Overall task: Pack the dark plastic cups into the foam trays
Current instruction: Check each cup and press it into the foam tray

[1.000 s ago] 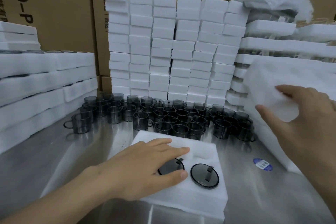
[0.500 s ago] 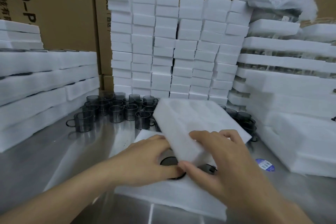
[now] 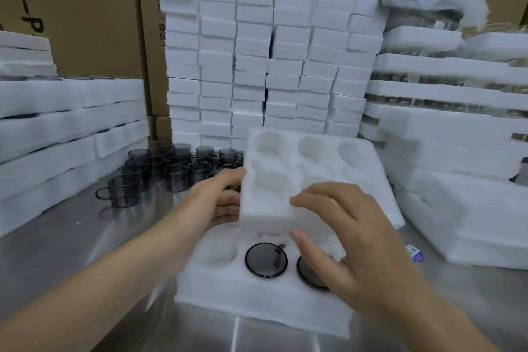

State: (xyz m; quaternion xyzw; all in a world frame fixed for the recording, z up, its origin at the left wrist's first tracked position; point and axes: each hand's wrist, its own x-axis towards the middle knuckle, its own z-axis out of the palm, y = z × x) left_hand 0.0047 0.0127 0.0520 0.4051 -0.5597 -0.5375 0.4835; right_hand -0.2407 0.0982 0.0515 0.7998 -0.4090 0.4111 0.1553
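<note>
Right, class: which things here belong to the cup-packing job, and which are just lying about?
Job:
upper foam tray, held by the left hand and right hand
lower foam tray with two packed cups
loose dark cups behind

Lying about:
blue sticker
cardboard boxes
</note>
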